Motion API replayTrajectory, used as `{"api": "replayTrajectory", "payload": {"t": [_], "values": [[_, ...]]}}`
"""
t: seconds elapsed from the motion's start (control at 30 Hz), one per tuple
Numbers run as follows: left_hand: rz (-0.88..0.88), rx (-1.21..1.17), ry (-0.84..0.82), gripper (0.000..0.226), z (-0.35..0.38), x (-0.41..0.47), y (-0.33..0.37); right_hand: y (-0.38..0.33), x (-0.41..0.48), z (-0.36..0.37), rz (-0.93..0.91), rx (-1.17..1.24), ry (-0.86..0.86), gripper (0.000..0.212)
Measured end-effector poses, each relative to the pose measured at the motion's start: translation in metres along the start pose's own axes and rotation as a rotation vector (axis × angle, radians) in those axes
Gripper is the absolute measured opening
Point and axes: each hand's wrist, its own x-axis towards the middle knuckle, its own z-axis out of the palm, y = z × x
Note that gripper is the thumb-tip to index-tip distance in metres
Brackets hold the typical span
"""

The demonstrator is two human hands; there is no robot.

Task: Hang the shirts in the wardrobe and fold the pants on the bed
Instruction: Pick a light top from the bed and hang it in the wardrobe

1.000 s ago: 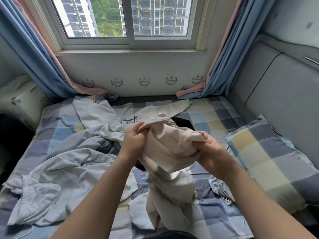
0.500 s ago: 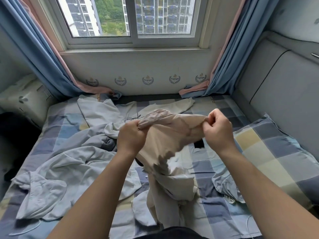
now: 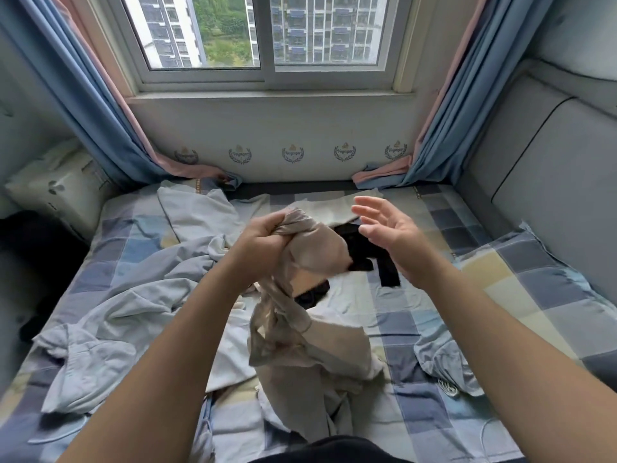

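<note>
Head view: left hand (image 3: 262, 243) bunches the beige cloth (image 3: 317, 342) mid-frame; right hand (image 3: 390, 238) is spread, empty. Grab another edge, shake flat.

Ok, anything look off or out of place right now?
The beige garment hangs bunched and twisted from the left hand alone; the right hand is open beside it, holding nothing. Nothing looks damaged.

Beige garment (image 3: 317, 257), black clothing (image 3: 362, 250), pale blue shirt (image 3: 133, 315) — blue-and-yellow checked bedsheet (image 3: 434, 335), blue-pink curtains (image 3: 444, 128)
</note>
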Motion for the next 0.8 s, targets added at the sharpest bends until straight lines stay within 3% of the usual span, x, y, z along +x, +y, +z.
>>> {"api": "replayTrajectory", "payload": {"t": [0.1, 0.17, 0.23, 0.27, 0.33, 0.4, 0.47, 0.53, 0.6, 0.63, 0.77, 0.8], "values": [[-0.109, -0.027, -0.202, 0.025, -0.005, -0.008, 0.017, 0.003, 0.011, 0.007, 0.135, 0.128, -0.172, 0.053], [-0.152, -0.058, -0.296, 0.021, -0.009, -0.011, 0.025, 0.012, 0.014, 0.013, 0.268, 0.237, -0.426, 0.069], [-0.144, -0.003, -0.278, 0.018, -0.011, -0.009, 0.028, 0.021, 0.012, 0.02, 0.343, 0.283, -0.69, 0.069], [-0.122, 0.04, -0.235, 0.015, -0.012, -0.008, 0.029, 0.026, 0.01, 0.024, 0.359, 0.285, -0.742, 0.062], [-0.069, 0.109, -0.061, 0.015, -0.013, -0.005, 0.027, 0.029, 0.007, 0.034, 0.339, 0.303, -0.621, 0.044], [-0.07, 0.08, 0.158, 0.019, -0.016, -0.001, 0.023, 0.03, 0.004, 0.041, 0.216, 0.195, -0.28, 0.047], [-0.084, -0.007, 0.268, 0.021, -0.019, -0.001, 0.022, 0.031, -0.001, 0.046, 0.036, -0.015, 0.05, 0.052], [-0.097, -0.048, 0.265, 0.015, -0.017, -0.001, 0.023, 0.031, -0.008, 0.052, -0.055, -0.09, -0.033, 0.061], [-0.11, -0.072, 0.216, 0.014, -0.009, 0.0, 0.026, 0.031, -0.007, 0.065, -0.02, -0.181, -0.187, 0.074], [-0.111, -0.085, 0.193, 0.014, -0.004, 0.001, 0.028, 0.032, -0.003, 0.071, -0.013, -0.192, -0.18, 0.073], [-0.062, -0.142, 0.087, 0.011, 0.012, 0.006, 0.032, 0.027, 0.011, 0.075, -0.025, -0.225, 0.049, 0.016], [-0.039, -0.101, 0.098, 0.014, 0.012, 0.007, 0.03, 0.026, 0.012, 0.069, -0.031, -0.216, 0.096, 0.014]]}}
